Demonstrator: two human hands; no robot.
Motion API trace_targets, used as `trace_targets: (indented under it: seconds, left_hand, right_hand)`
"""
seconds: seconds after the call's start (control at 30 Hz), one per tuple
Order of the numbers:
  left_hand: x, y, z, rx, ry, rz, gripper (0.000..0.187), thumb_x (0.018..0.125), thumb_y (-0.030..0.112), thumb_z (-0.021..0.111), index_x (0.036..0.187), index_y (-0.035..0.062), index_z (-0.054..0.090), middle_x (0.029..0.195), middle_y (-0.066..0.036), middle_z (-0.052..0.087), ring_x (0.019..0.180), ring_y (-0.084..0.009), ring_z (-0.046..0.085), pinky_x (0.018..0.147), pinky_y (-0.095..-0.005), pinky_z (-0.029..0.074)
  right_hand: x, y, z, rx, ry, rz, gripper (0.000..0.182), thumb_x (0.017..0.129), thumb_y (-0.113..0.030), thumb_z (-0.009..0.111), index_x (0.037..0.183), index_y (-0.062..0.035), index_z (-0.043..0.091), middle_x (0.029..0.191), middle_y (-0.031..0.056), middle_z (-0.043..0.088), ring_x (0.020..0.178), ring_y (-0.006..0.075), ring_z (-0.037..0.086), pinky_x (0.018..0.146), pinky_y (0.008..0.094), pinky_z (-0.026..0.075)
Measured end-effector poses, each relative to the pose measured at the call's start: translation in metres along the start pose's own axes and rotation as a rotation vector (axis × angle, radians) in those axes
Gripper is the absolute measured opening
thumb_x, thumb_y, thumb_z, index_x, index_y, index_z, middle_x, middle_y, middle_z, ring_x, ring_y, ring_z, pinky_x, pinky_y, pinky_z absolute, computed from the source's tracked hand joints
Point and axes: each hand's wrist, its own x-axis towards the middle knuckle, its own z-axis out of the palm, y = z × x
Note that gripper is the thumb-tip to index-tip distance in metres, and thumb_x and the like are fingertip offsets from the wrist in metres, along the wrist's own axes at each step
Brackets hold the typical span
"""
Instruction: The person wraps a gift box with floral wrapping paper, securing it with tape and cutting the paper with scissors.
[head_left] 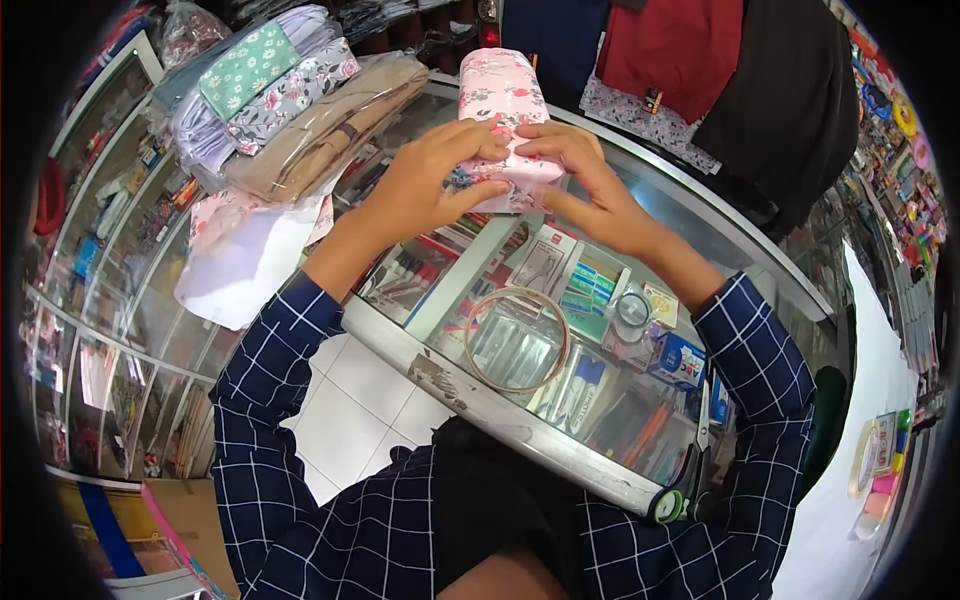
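A package in pink floral wrapping paper (502, 85) lies on the glass counter, its near end toward me. My left hand (445, 170) grips the near end from the left, thumb low and fingers on top. From the right, my right hand (590, 185) holds the same end, with its fingertips on the upper side and its thumb at the lower edge. The paper at that end looks folded, but my fingers partly cover the folds.
The glass counter (440, 385) has a thin brown ring (565, 345), a clear tape roll (632, 312), scissors (703, 420) and a green-rimmed roll (667, 505) near its front. Leftover paper (235, 265) and bagged clothes (330, 130) lie left. Dark and red garments (670, 60) lie at the back.
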Motion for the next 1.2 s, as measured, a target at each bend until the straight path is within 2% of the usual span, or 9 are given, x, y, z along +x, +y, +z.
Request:
trace_targets:
  seconds: [0.07, 0.17, 0.3, 0.43, 0.87, 0.97, 1.07, 1.17, 1.2]
  left_hand:
    - [0.000, 0.001, -0.001, 0.034, 0.014, 0.023, 0.029, 0.078, 0.020, 0.073, 0.101, 0.0061, 0.061, 0.104, -0.011, 0.063, 0.098, -0.0317, 0.060, 0.085, -0.0378, 0.048]
    - [0.002, 0.003, -0.002, 0.026, 0.002, 0.012, 0.028, 0.079, 0.020, 0.072, 0.100, 0.0063, 0.061, 0.103, -0.011, 0.064, 0.098, -0.0315, 0.060, 0.084, -0.0380, 0.048]
    - [0.002, 0.007, -0.005, 0.022, -0.019, -0.054, 0.031, 0.075, 0.014, 0.077, 0.101, 0.0032, 0.063, 0.110, -0.014, 0.065, 0.112, -0.0290, 0.059, 0.093, -0.0361, 0.046]
    - [0.003, 0.005, -0.006, -0.014, -0.055, -0.071, 0.035, 0.073, 0.014, 0.078, 0.103, 0.0036, 0.063, 0.111, -0.013, 0.064, 0.113, -0.0287, 0.058, 0.094, -0.0364, 0.046]
    - [0.003, 0.004, -0.014, -0.171, -0.161, -0.149, 0.040, 0.074, 0.014, 0.077, 0.110, 0.0056, 0.063, 0.119, -0.011, 0.060, 0.124, -0.0276, 0.050, 0.102, -0.0361, 0.039]
    - [-0.002, -0.004, -0.008, -0.206, -0.101, -0.093, 0.041, 0.074, 0.014, 0.074, 0.114, 0.0108, 0.063, 0.121, -0.010, 0.060, 0.123, -0.0285, 0.051, 0.101, -0.0379, 0.041]
    - [-0.002, 0.004, -0.019, -0.237, -0.171, -0.065, 0.042, 0.074, 0.008, 0.068, 0.115, 0.0117, 0.064, 0.126, -0.011, 0.056, 0.131, -0.0308, 0.043, 0.107, -0.0409, 0.035]
    - [-0.004, 0.002, -0.018, -0.234, -0.222, -0.029, 0.045, 0.071, 0.003, 0.067, 0.115, 0.0104, 0.066, 0.132, -0.013, 0.051, 0.134, -0.0335, 0.037, 0.112, -0.0453, 0.026]
    - [-0.004, 0.001, -0.019, -0.254, -0.231, -0.037, 0.044, 0.071, 0.002, 0.066, 0.115, 0.0105, 0.066, 0.133, -0.013, 0.050, 0.135, -0.0341, 0.036, 0.112, -0.0457, 0.026]
  right_hand:
    - [-0.005, -0.002, 0.002, -0.165, 0.021, -0.011, 0.059, 0.077, -0.028, 0.074, 0.127, -0.0104, 0.048, 0.128, 0.0192, 0.046, 0.126, 0.0309, 0.036, 0.106, 0.0432, 0.030]
    - [-0.006, 0.002, 0.015, 0.132, 0.159, 0.261, 0.078, 0.073, -0.031, 0.078, 0.135, -0.0080, 0.036, 0.126, 0.0238, 0.049, 0.120, 0.0349, 0.047, 0.100, 0.0418, 0.040]
    - [-0.003, -0.015, 0.014, 0.156, 0.109, 0.374, 0.080, 0.078, -0.028, 0.076, 0.138, -0.0049, 0.029, 0.119, 0.0280, 0.057, 0.109, 0.0400, 0.059, 0.093, 0.0408, 0.046]
    - [-0.002, -0.018, 0.013, 0.102, 0.051, 0.262, 0.067, 0.084, -0.024, 0.068, 0.138, -0.0055, 0.033, 0.124, 0.0258, 0.054, 0.114, 0.0396, 0.054, 0.096, 0.0430, 0.042]
    - [-0.001, -0.009, 0.014, 0.232, 0.036, 0.288, 0.069, 0.086, -0.032, 0.065, 0.139, -0.0040, 0.032, 0.130, 0.0261, 0.047, 0.121, 0.0368, 0.045, 0.102, 0.0423, 0.034]
    - [-0.002, -0.008, 0.013, 0.209, 0.003, 0.327, 0.072, 0.086, -0.036, 0.065, 0.140, -0.0037, 0.031, 0.132, 0.0258, 0.045, 0.126, 0.0371, 0.041, 0.104, 0.0440, 0.032]
    - [-0.005, -0.008, 0.009, 0.243, -0.047, 0.292, 0.077, 0.081, -0.037, 0.071, 0.140, -0.0071, 0.031, 0.139, 0.0255, 0.037, 0.129, 0.0385, 0.037, 0.107, 0.0461, 0.029]
    - [-0.004, -0.014, -0.002, 0.135, -0.142, 0.067, 0.083, 0.079, -0.032, 0.076, 0.143, -0.0122, 0.027, 0.147, 0.0193, 0.026, 0.137, 0.0321, 0.028, 0.111, 0.0424, 0.025]
    - [-0.006, -0.013, 0.000, 0.086, -0.101, 0.060, 0.082, 0.077, -0.031, 0.077, 0.141, -0.0137, 0.030, 0.146, 0.0214, 0.024, 0.136, 0.0365, 0.029, 0.111, 0.0445, 0.025]
